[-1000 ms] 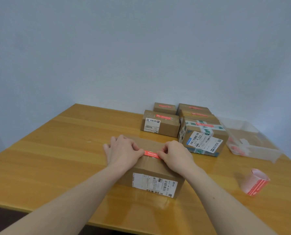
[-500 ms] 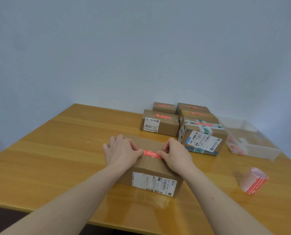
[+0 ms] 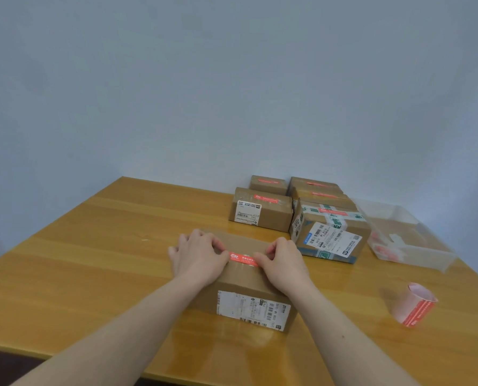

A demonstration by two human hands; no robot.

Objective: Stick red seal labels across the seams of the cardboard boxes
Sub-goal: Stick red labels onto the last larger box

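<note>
A brown cardboard box (image 3: pixel 240 280) with a white shipping label on its front lies near the table's front edge. A red seal label (image 3: pixel 242 258) lies across the taped seam on its top. My left hand (image 3: pixel 197 259) rests on the box's left part, with its thumb pressing the label's left end. My right hand (image 3: pixel 283 263) rests on the right part, and its thumb presses the label's right end. Both hands' fingers are bent loosely over the box top. A roll of red seal labels (image 3: pixel 413 306) lies on the table at the right.
Several cardboard boxes with red seals on top (image 3: pixel 263 208) stand grouped at the back, one with green tape (image 3: pixel 331 232). A clear plastic bin (image 3: pixel 407 238) sits at the right. The wooden table (image 3: pixel 93 260) ends close in front of me.
Both hands stay on the box with thumbs on the label's ends. The view has shifted slightly; nothing else has moved.
</note>
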